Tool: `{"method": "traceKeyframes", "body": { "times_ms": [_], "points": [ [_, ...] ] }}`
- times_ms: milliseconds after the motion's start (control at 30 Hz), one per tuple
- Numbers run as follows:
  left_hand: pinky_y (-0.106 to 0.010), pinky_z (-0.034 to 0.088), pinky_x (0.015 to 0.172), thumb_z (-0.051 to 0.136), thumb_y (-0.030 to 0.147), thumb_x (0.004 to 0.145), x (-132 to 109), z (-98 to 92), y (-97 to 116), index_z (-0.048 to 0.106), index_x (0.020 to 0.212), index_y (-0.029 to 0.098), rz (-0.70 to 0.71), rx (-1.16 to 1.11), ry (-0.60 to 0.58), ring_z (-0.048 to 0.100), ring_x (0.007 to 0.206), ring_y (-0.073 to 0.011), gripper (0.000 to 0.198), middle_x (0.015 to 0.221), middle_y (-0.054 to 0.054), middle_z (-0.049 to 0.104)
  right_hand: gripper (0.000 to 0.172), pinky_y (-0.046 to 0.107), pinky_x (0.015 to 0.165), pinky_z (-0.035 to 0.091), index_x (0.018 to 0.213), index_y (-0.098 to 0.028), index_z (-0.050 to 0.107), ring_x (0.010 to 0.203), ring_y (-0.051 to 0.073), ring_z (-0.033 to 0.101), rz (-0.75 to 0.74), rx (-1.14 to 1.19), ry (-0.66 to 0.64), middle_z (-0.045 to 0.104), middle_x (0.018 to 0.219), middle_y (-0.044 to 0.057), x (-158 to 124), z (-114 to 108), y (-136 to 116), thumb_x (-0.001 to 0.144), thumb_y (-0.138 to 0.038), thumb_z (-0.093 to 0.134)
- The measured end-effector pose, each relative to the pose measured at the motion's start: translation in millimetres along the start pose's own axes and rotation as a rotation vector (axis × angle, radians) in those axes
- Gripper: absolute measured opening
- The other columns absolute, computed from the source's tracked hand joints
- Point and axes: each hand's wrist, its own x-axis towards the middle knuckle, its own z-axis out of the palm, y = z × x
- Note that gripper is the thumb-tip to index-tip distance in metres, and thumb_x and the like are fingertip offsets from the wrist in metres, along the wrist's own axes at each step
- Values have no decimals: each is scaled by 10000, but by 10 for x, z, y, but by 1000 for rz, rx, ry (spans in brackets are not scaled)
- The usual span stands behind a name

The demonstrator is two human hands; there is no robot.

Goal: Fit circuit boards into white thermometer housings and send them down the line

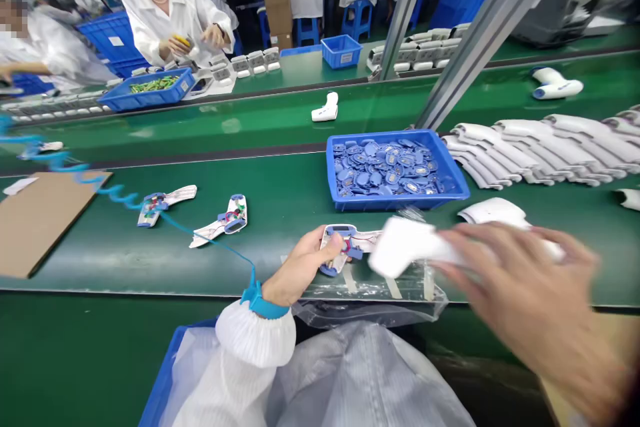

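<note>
My left hand (300,267) grips an open thermometer half (345,243) with blue parts and wires showing, resting on a clear plastic sheet (380,287) at the green bench's front edge. A blue wrist strap (263,303) with a coiled cord sits on that wrist. My right hand (530,293), blurred by motion, holds a white thermometer shell (415,247) just right of the open half. Two more open halves (223,220) (163,203) lie to the left on the bench.
A blue tray (400,197) of several blue button pads stands behind my hands. Rows of white shells (540,147) lie at the right. A cardboard sheet (40,213) lies at the left. Across the conveyor, people in white coats work beside a blue bin (150,97).
</note>
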Motion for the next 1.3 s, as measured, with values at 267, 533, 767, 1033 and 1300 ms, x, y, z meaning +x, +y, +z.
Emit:
{"method": "traceKeyframes", "body": {
  "times_ms": [267,533,767,1033,1300],
  "points": [
    [-254,455,642,743,541,830,-39,-6,-27,630,1166,116,17,128,40,592,737,-159,554,906,-72,670,278,550,1043,307,1238,-206,629,1089,282,623,-392,-156,-97,732,1164,110,310,328,-833,1025,-337,508],
    [-257,449,716,756,452,818,-110,-76,45,666,1074,182,176,540,149,590,835,-170,382,955,-21,684,349,326,769,508,1223,-264,632,957,207,670,15,616,-332,705,1135,59,508,493,-923,983,-493,526],
    [-320,429,600,663,277,804,-160,-1,94,669,937,158,161,841,159,658,684,-239,178,811,-94,724,539,305,545,262,525,-207,431,520,110,406,21,327,-4,488,556,-1,836,806,-1558,1009,-443,466],
    [-327,467,607,616,274,821,-212,-42,106,656,950,188,241,807,140,685,699,-249,160,851,-83,747,518,301,535,252,531,-207,387,514,97,381,-37,272,123,436,529,-16,813,761,-1602,1015,-372,469],
    [-365,474,665,631,312,849,-205,-84,124,665,1042,153,265,898,225,702,753,-301,253,898,-136,754,544,303,529,230,513,-205,365,490,96,342,46,296,90,423,509,-17,899,789,-1636,1002,-424,461]
  ]
}}
